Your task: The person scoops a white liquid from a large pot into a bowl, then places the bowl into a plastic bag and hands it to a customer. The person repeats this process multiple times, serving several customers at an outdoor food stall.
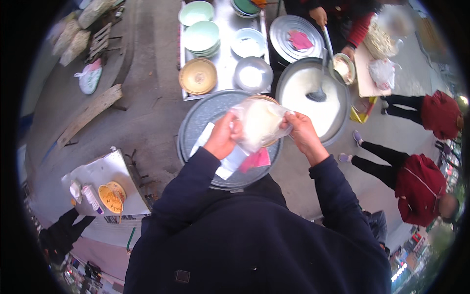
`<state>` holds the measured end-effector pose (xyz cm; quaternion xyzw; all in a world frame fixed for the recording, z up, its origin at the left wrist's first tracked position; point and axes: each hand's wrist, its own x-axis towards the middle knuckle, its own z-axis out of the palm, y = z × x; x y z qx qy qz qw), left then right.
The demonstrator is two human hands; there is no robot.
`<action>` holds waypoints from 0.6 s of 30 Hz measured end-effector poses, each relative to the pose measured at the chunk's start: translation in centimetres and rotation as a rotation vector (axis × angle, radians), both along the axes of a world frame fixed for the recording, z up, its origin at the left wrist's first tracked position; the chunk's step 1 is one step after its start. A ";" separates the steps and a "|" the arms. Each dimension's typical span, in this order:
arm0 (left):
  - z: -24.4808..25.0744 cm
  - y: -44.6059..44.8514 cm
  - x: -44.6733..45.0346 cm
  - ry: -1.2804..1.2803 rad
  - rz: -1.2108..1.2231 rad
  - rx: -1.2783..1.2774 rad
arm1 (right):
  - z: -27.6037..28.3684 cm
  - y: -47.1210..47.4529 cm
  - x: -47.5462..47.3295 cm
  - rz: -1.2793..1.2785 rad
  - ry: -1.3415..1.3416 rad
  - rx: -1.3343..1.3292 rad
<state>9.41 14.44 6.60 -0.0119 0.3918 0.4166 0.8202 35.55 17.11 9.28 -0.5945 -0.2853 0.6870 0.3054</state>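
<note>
A clear plastic bag [260, 126] is stretched between my two hands. My left hand [223, 136] pinches its left side, and my right hand [303, 128] grips the right edge between thumb and fingers. Something white shows through the film; I cannot tell whether it lies inside the bag or in the bowl behind. Part of that bowl's brown rim [265, 97] appears past the bag. Below is a large round grey metal lid or tray [205, 106]. White plastic bags [231, 167] and a pink cloth [257, 160] lie on it.
To the right, a big pot [299, 110] of white liquid holds a skimmer [316, 96]. Beyond it a co-worker's hand [318, 16] holds a ladle over a bowl [343, 68]. Stacked green bowls [202, 35] and a tan bowl [198, 76] stand on a metal table [224, 55].
</note>
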 end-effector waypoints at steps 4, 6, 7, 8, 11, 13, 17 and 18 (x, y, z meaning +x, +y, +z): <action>5.3 0.5 -1.2 0.148 -0.067 0.112 | 6.6 2.6 -3.8 0.123 0.112 -0.003; 7.1 0.7 -2.7 0.160 -0.072 0.186 | 9.8 3.5 -5.6 0.204 0.119 0.045; 8.7 0.9 -3.4 0.163 -0.061 0.243 | 11.4 3.4 -6.2 0.237 0.122 0.056; 10.7 1.4 -4.2 0.165 -0.049 0.301 | 12.5 4.2 -6.6 0.247 0.171 0.117; 16.1 2.7 -7.4 0.216 0.071 0.381 | 17.0 7.1 -9.7 0.327 0.210 0.217; 16.9 3.8 -9.6 0.256 0.119 0.452 | 18.3 8.9 -12.1 0.363 0.148 0.292; 13.4 6.1 -13.7 0.284 0.135 0.448 | 14.8 12.1 -16.0 0.361 0.039 0.378; 11.5 6.7 -14.4 0.332 0.135 0.396 | 12.5 13.0 -17.2 0.373 -0.002 0.347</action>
